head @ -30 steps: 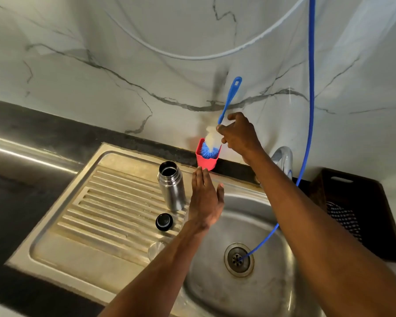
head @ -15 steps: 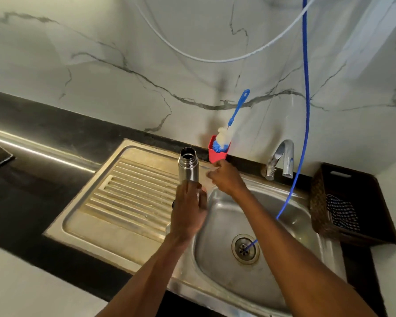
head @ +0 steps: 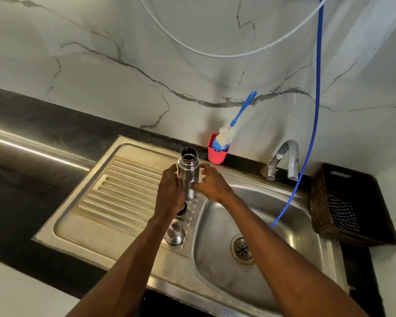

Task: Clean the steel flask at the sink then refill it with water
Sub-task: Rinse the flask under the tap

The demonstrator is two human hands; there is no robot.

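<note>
Left hand: left hand [head: 169,191] wrapped the left side of the open-mouthed cylindrical steel flask [head: 188,172], fingers curled on its body.
Flask: upright, uncapped, held over the ribbed steel drainboard [head: 114,193] at the basin's edge; could not tell whether its base rested on the ribs.
Loose parts: round black cap [head: 183,208], mostly hidden under the left hand, and small shiny steel cup [head: 174,233], both on the drainboard near the basin.
Right hand: right hand [head: 212,185] pinched the flask's right side, thumb and fingertips on the steel.
Brush: blue-handled white-and-blue bottle brush [head: 226,136] stood in a red plastic holder [head: 217,152] behind the flask, untouched.
Tap: curved chrome tap [head: 286,160] to the right, no water visible.
Risk: smooth steel body likely slippery when wet; a drop would dent it or knock the cap into the steel sink basin [head: 272,236].
Risk 2: thin blue hose [head: 311,133] hung into the basin and could snag an arm.
</note>
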